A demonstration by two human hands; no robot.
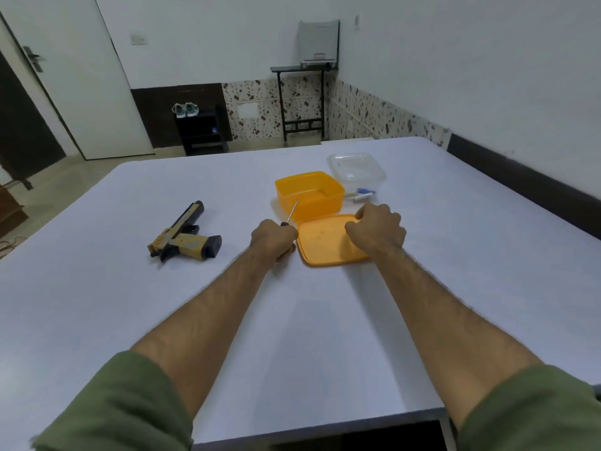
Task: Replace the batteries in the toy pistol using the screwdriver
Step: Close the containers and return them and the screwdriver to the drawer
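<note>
Toy pistol [184,234] lay on its side at centre left of the frame on the white table [97,288], untouched. Left hand [273,239] clenched the screwdriver [291,213] — shaft angled up. Right hand [377,226] rested curled on the orange lid [325,242]; grip unclear. Orange box [309,194] stood just behind — batteries [361,195] beside it.

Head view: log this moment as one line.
left hand grips screwdriver | right hand curled over orange lid | toy pistol untouched on table | orange box open
</note>
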